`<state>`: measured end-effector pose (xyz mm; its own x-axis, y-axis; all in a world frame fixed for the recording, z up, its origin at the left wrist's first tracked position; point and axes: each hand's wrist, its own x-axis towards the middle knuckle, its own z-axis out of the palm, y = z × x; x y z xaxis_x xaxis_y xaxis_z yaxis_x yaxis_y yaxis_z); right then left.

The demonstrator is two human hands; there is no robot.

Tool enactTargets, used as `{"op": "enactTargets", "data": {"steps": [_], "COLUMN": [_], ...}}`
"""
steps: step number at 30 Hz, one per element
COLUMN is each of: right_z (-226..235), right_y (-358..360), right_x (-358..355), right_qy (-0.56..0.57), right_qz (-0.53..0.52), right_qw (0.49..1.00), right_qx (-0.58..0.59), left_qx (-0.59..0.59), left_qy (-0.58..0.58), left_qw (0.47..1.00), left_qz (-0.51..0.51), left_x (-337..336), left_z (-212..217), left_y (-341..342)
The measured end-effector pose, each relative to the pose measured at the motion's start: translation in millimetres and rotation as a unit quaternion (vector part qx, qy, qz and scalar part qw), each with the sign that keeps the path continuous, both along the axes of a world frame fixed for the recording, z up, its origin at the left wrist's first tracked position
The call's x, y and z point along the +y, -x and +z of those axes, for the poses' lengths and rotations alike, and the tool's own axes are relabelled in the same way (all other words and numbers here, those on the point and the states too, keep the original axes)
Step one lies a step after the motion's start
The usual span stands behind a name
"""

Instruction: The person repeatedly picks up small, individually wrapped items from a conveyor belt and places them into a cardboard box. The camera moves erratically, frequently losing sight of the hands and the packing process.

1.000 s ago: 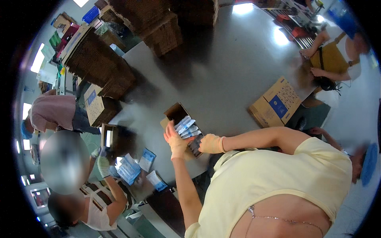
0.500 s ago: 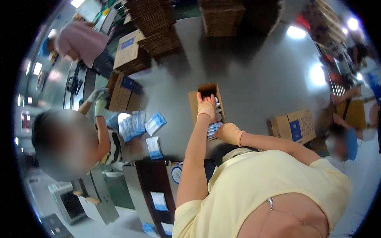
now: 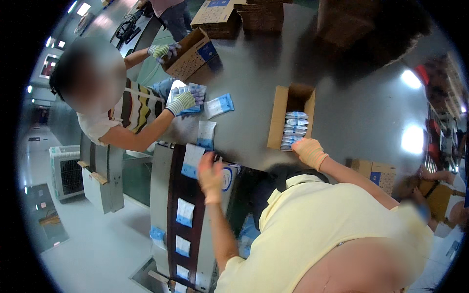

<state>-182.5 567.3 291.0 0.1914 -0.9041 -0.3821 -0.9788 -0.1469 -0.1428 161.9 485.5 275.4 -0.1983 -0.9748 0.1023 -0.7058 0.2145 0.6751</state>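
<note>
My left hand [image 3: 210,177], in a pale glove and blurred by motion, is over the conveyor's edge. Its fingers look stretched apart, beside a blue-and-white packet [image 3: 192,160] at the belt's far end; whether they touch it I cannot tell. My right hand [image 3: 311,153], gloved too, is closed on the near right corner of an open cardboard carton [image 3: 277,117]. Inside that carton a row of blue-and-white packets [image 3: 295,127] fills the near part, and the far part shows bare cardboard.
Several more packets [image 3: 184,213] lie along the dark conveyor belt [image 3: 174,193]. Across the table to the left, a co-worker's striped gloves [image 3: 181,102] touch loose packets and another carton [image 3: 193,58]. A carton [image 3: 373,175] stands at right; stacked flat cardboard [image 3: 261,17] is at the back.
My left hand has left the carton and swung left to the conveyor. My right hand stays at the carton's near end. The co-worker's one hand has moved onto the loose packets. The view has shifted.
</note>
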Motion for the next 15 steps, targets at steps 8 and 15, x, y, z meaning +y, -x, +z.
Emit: {"op": "enactTargets", "data": {"steps": [8, 15], "right_z": [-2, -4], "right_y": [-3, -2], "right_x": [-5, -4], "right_qy": [-0.004, 0.016], "right_qz": [0.01, 0.003], "right_qw": [1.0, 1.0], "right_qx": [-0.004, 0.0], "left_qx": [-0.427, -0.436], "left_qy": [-0.393, -0.351], "left_qw": [0.773, 0.798], "left_qz": [0.255, 0.223], "left_x": [131, 113], "left_z": [-10, -26], "left_y": [-291, -252]}}
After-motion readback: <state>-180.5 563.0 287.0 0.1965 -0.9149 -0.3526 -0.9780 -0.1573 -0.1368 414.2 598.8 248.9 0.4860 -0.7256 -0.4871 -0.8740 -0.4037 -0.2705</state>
